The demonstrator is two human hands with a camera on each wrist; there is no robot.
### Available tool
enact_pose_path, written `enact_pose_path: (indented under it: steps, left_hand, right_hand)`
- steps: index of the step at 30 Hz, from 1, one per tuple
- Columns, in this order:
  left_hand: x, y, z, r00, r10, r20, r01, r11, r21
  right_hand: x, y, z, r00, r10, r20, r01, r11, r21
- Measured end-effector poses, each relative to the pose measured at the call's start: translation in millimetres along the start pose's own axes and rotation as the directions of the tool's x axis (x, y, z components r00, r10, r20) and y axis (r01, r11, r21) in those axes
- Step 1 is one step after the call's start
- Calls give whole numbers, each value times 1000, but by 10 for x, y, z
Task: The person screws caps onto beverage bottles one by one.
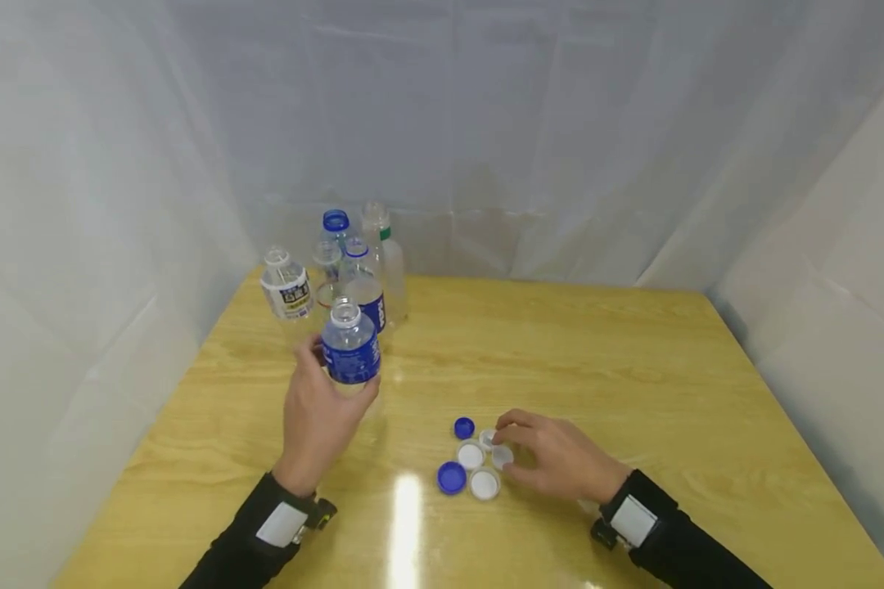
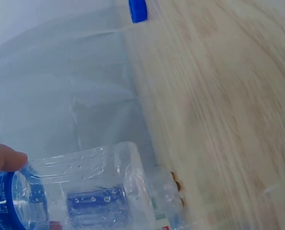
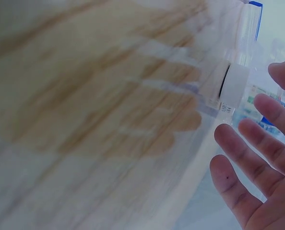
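My left hand [image 1: 324, 413] grips a clear, uncapped plastic bottle [image 1: 350, 352] around its blue label. In the left wrist view, the bottle [image 2: 99, 187] appears sideways, with droplets inside its clear wall. Over the right side of a cluster of bottle caps, my right hand [image 1: 556, 458] has its fingers loosely spread. Among them are a small blue cap [image 1: 464, 427], a larger blue cap [image 1: 452, 478] and several white caps [image 1: 484, 483]. A white cap [image 3: 236, 86] stands near the fingertips [image 3: 227, 136] in the right wrist view; nothing is pinched between them.
Several uncapped bottles stand at the table's back left, including one with a white label [image 1: 291, 298], one with a blue neck [image 1: 335, 221] and a frosted one [image 1: 394, 266]. Pale sheeting [image 1: 486, 139] surrounds the back and sides of the wooden table [image 1: 597, 352].
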State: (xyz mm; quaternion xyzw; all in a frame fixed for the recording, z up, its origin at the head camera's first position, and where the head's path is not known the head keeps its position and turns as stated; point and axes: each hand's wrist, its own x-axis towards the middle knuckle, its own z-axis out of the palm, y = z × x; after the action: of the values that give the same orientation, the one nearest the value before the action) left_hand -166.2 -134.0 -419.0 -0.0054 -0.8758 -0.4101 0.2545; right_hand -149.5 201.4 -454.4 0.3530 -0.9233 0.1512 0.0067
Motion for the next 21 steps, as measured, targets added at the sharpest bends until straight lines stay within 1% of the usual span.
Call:
enact_pose_path:
  steps: [3, 6, 8, 11, 13, 15, 21]
  left_hand:
    - [-70, 70, -47, 999, 23, 37, -23, 1000, 2]
    - [-147, 128, -80, 995, 31, 94, -31, 1000, -5]
    - [-190, 158, -90, 990, 39, 136, -38, 999, -9]
    - [-249, 193, -93, 978, 49, 202, -49, 999, -5]
    - [-282, 208, -88, 971, 54, 232, -58, 998, 8]
    - [-314, 217, -80, 966, 59, 252, -65, 998, 16]
    - [-390, 226, -54, 958, 78, 277, -85, 996, 16]
  right_hand:
    - [14, -20, -5, 1000, -12, -2, 12, 1000, -3]
    - [20, -39, -6, 1000, -19, 5, 19, 1000, -3]
    - [18, -51, -5, 1000, -20, 11, 20, 1000, -7]
    - [13, -68, -1, 1000, -21, 22, 21, 1000, -15]
    - [9, -79, 1, 999, -25, 27, 25, 999, -22]
    - [7, -88, 7, 999, -31, 29, 31, 999, -28]
    - [8, -104, 25, 998, -46, 37, 47, 998, -34]
